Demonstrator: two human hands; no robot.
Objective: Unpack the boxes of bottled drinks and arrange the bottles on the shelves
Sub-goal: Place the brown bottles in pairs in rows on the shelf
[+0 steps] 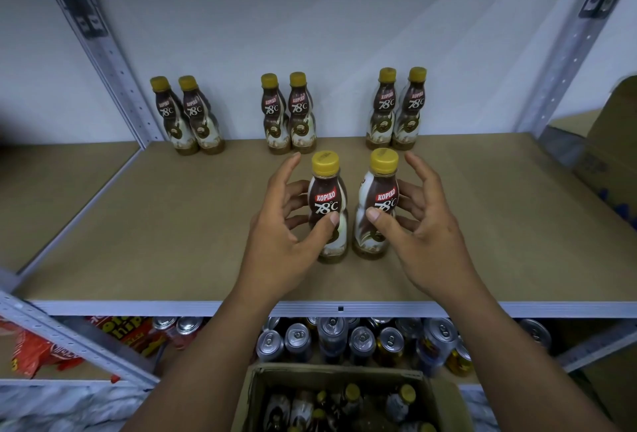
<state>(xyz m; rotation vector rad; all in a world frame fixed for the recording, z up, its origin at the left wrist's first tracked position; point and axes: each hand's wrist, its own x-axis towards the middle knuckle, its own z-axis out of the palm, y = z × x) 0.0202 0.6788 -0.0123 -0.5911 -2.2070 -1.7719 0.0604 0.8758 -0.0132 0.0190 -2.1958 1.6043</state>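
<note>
The left hand [286, 224] holds the left bottle [325, 202]. Its thumb is on the front and its fingers curl round the back. The right hand [425, 224] holds the right bottle [377, 199] the same way, but its first finger sticks up loose. Both bottles stand up straight on the shelf [155, 224], between the two hands. They are close together with a small gap.

What could go wrong? The bottles are tall and thin, so I think they tip easily. If a hand gives a little sideways push as it lets go, one bottle may knock the other over. A fallen bottle could roll to the shelf's front edge, by the wrists, and drop.

If the hands slide the bottles back too fast, they may bump the middle pair [289, 111]. That pair stands just past the left hand's fingertips and is most in the way.

The right pair [396, 107] stands past the right hand and a bit to its outer side. The left pair [186, 114] is well off to the left hand's outer side.

Below the wrists an open box [255, 397] holds more bottles, so there is a lot left to do. Cans [362, 342] sit under the shelf beneath the hands. Snack bags [34, 352] lie low, far out from the left hand. Another cardboard box [606, 142] sits out past the right hand.
</note>
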